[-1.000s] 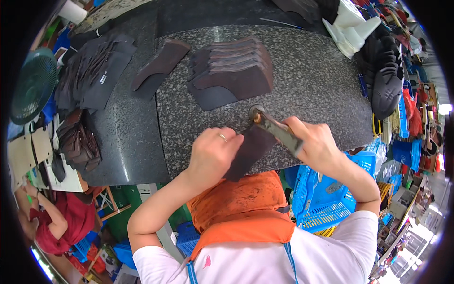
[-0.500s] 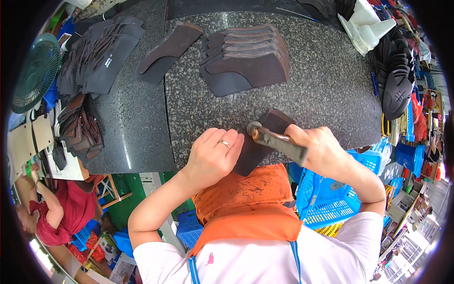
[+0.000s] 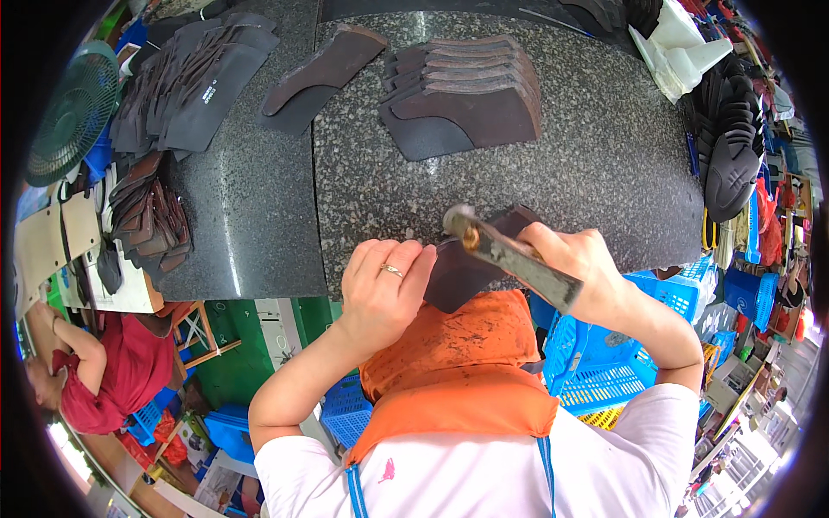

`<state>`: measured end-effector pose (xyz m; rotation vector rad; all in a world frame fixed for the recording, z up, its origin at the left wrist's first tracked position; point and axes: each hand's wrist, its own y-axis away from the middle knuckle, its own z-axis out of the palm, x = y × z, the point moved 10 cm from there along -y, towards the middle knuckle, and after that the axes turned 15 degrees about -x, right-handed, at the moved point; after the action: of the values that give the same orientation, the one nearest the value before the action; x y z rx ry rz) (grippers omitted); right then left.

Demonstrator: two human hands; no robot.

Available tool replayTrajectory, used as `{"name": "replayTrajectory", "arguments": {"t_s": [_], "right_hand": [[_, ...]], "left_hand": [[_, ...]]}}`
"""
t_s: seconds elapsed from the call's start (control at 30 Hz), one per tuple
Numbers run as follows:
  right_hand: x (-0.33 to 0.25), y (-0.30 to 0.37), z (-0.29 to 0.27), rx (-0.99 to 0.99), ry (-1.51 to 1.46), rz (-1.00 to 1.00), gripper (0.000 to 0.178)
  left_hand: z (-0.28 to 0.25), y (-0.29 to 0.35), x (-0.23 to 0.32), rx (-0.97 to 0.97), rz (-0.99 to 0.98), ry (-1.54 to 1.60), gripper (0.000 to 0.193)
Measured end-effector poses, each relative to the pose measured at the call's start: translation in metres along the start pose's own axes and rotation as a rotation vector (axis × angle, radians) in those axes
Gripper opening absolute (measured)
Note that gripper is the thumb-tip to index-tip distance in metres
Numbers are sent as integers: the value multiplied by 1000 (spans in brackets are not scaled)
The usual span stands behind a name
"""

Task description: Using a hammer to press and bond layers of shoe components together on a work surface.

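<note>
My right hand (image 3: 577, 269) is closed round a hammer (image 3: 522, 266), whose blurred round face hangs above the granite-patterned worktop (image 3: 613, 155). Under the hammer lies a dark brown-black leather piece (image 3: 462, 281), reaching over the worktop's near edge. My left hand (image 3: 384, 285), a ring on one finger, is closed at that piece's left edge; its fingertips are partly hidden. Farther off, a fanned stack of brown and black shoe-upper pieces (image 3: 471, 108) rests on the worktop. To its left is another two-tone upper piece (image 3: 328, 73).
Piles of black pieces (image 3: 194, 95) and brown pieces (image 3: 151, 216) occupy the left side. A green fan (image 3: 73, 112) stands beyond them. Black shoe soles (image 3: 730, 173) are stacked at right. A blue crate (image 3: 596, 367) sits below the right edge. A person in red (image 3: 121, 371) is at lower left.
The whole view has shifted slightly, moving the far stacks right and up. The hammer's face has moved a little up and left and is blurred; my left hand stays at the leather piece.
</note>
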<state>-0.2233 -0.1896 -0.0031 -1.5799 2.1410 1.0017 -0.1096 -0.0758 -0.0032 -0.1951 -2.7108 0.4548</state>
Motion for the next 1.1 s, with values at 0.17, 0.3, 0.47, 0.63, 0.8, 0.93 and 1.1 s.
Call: {"name": "replayTrajectory", "arguments": {"t_s": [0.17, 0.3, 0.47, 0.63, 0.8, 0.93, 1.1], "right_hand": [[1, 1, 7, -43, 54, 53, 31], [7, 3, 8, -54, 12, 114, 29], [14, 7, 7, -35, 45, 159, 28], [15, 5, 6, -7, 86, 158, 27], [0, 18, -3, 50, 27, 12, 28], [13, 18, 14, -72, 46, 124, 28], [15, 20, 17, -25, 67, 111, 29]], "left_hand": [[2, -4, 11, -54, 77, -56, 23], [4, -1, 2, -41, 13, 16, 29], [1, -3, -12, -29, -135, 107, 27], [3, 3, -6, -14, -104, 139, 25], [5, 5, -2, -1, -108, 75, 26], [5, 4, -6, -4, -143, 132, 26], [7, 6, 5, 1, -74, 121, 25]]}}
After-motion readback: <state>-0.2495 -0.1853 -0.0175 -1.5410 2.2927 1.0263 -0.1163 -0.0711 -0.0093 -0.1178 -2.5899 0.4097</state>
